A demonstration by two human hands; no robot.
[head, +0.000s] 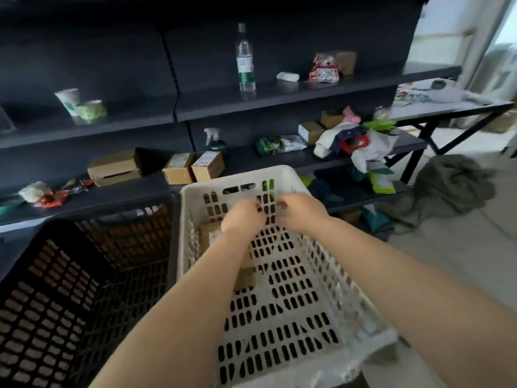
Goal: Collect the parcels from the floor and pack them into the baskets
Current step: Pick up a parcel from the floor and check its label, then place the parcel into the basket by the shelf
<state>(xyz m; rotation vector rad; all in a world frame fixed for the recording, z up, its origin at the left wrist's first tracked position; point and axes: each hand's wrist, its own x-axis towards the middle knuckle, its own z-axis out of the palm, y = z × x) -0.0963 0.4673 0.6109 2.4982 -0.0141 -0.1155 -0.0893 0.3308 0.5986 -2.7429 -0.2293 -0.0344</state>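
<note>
Both hands reach into the white basket [279,275], close together near its far wall. The left hand [242,217] and right hand [298,210] have fingers curled downward, holding nothing visible; motion blur leaves it unclear whether they touch the wall. A brown cardboard parcel [208,233] lies inside under the left forearm. The black basket [70,289] stands just beside it

White perforated plastic basket [282,298]: upright on the floor, slotted base largely bare. Brown cardboard parcel [208,233]: lies flat inside it against the left wall, partly hidden by a forearm. Black perforated plastic basket [70,289]: upright, just beside the white one on its left; contents cannot be made out.
</note>
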